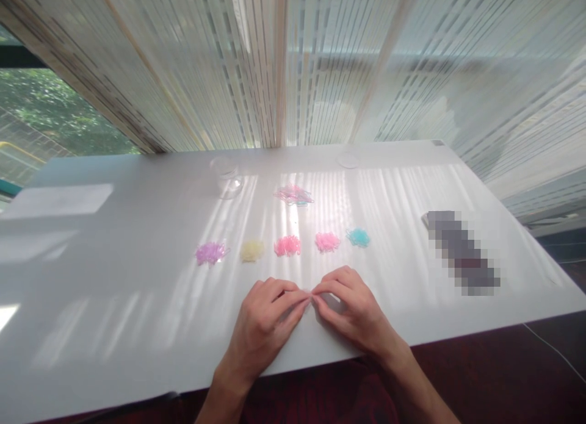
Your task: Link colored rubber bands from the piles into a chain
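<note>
A: Hands, quick?
B: Left hand (265, 311) and right hand (354, 303) both have thumb and fingers pressed together, tips meeting above the near part of the worktop (128, 344). (Anything pinched there is too small to tell.)
A: Piles?
B: Five in a row, just beyond the hands. Left to right: purple pile (210, 252), yellow pile (251, 251), red-pink pile (287, 246), light pink pile (327, 242), teal pile (358, 238).
A: Farther?
B: Mixed pile (294, 195), beyond the red-pink one. Clear cup (226, 180) to its left, pale round disc (348, 160) far right of it.
A: Right side?
B: Dark pixelated object (462, 253), well apart from everything.
</note>
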{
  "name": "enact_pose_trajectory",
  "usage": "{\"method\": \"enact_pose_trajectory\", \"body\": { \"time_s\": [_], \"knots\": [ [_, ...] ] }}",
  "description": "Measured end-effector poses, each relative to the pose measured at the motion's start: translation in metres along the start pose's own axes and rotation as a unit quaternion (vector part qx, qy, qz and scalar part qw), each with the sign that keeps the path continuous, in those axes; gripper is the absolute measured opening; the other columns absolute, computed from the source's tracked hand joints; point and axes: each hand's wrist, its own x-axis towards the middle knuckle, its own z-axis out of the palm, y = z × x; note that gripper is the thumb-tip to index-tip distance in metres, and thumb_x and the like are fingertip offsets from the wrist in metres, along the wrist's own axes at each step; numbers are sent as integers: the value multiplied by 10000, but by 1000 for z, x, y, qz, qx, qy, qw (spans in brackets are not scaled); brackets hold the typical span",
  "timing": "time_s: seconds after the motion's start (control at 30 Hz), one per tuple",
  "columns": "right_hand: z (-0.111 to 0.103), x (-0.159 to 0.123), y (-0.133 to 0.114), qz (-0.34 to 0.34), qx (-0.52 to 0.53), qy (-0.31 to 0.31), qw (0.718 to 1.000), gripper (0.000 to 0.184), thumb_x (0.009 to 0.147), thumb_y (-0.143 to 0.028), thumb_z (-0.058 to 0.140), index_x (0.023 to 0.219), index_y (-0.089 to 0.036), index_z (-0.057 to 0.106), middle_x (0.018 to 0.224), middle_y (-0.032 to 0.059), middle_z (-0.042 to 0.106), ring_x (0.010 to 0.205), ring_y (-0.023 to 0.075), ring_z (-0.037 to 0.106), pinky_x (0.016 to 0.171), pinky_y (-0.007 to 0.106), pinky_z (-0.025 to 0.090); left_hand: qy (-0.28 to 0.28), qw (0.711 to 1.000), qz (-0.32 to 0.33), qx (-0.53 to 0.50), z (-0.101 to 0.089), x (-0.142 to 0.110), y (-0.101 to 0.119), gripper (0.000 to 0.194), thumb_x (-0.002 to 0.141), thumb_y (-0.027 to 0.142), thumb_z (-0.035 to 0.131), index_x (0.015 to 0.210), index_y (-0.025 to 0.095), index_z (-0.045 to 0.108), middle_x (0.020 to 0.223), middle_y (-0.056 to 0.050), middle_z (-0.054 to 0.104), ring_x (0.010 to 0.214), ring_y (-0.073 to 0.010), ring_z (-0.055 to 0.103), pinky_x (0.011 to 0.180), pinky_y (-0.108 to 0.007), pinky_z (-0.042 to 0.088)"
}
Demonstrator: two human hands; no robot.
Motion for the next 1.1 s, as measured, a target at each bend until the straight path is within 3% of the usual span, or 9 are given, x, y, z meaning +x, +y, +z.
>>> {"method": "enact_pose_trajectory", "body": {
  "time_s": [0.53,0.83,1.1],
  "knots": [
    [0,2,-2,-6,-20,5,1000,121,946,-115,632,969,-221,686,903,43,678,860,207,615,774,374,526,53,998,-30,-12,-6,0,3,96,976,146,666,1027,219,703,866,4,771,671,-145,606,670,-305,473],
    [-4,3,-8,-11,27,14,999,156,976,-213,667,1131,-217,672,970,60,692,914,211,625,791,363,567,51,998,-34,-27,-5,-2,2,106,972,152,678,1049,220,704,869,6,766,652,-136,587,669,-300,484],
    [3,10,-9,-30,35,17,999,96,991,-173,622,999,-229,700,858,32,699,806,187,640,721,337,556,47,998,-30,-18,-5,-2,3,84,977,168,684,1042,217,704,872,1,774,654,-137,589,668,-305,480]
  ]
}}
